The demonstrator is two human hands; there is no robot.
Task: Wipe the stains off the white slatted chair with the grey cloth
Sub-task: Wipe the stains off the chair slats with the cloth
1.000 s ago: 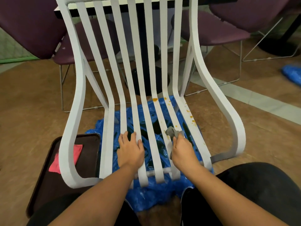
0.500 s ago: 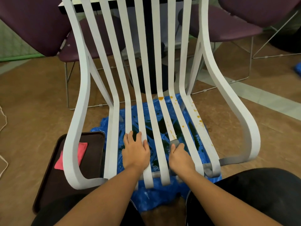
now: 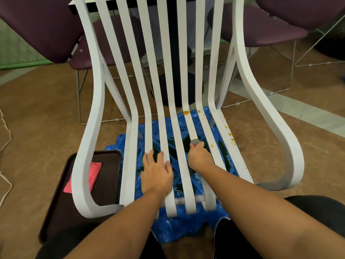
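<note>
- white slatted chair [image 3: 97, 101]: stands directly ahead of the person, seat slats running towards them, with open gaps between all slats.
- left hand [image 3: 156, 172]: lies flat on the seat's middle slats, fingers straight and slightly spread, holding nothing.
- right hand [image 3: 199, 157]: fingers curled round the grey cloth [image 3: 195, 141], gripping it against a seat slat right of centre. only a small grey edge shows past the knuckles.
- stains [image 3: 186, 112]: one orange blot on the same slat, further up towards the chair's back bend, with clean slat between it and the cloth. smaller orange specks are scattered along the chair's two rightmost seat slats, close to their edges.
- blue plastic sheet [image 3: 179, 230]: spread under the chair's seat, visible through the gaps, its crumpled edge reaching past the seat's front ends.
- dark tray [image 3: 57, 212]: on the floor at the chair's left, partly under the left side rail. a pink cloth [image 3: 84, 176] lies in it.
- purple chairs [image 3: 261, 28]: behind the chair's back, on both sides.
- bare brown floor [image 3: 43, 109]: open on the chair's left and right.
</note>
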